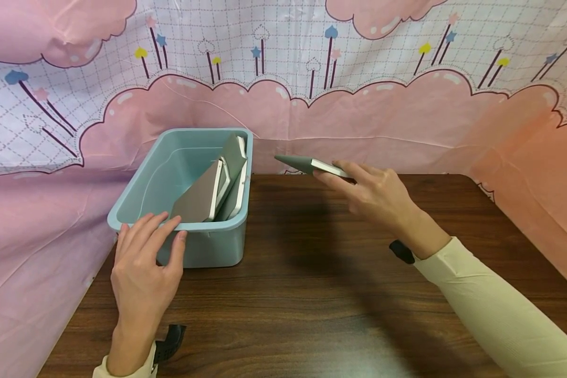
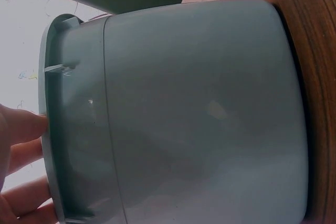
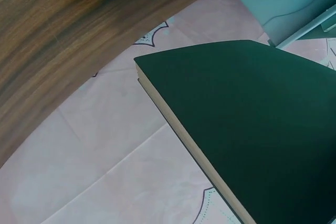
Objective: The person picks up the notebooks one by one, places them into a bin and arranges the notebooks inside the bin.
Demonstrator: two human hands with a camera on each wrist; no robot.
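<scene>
A thin book (image 1: 302, 164) with a dark green cover and pale page edges is held up in my right hand (image 1: 378, 197), pinched between thumb and fingers, above the table's far edge. Its cover (image 3: 247, 119) fills much of the right wrist view. My left hand (image 1: 146, 268) rests at the near rim of a light blue plastic bin (image 1: 179, 131), fingers loosely bent over the edge. From the left wrist, the fingertips show right at the rim. Several books lean inside the bin toward its right wall, among them a grey-brown one (image 1: 198, 197).
The bin stands on the left of a dark brown wooden table (image 1: 283, 304). Behind the table and along both sides hangs a pink and white patterned cloth (image 1: 359, 115).
</scene>
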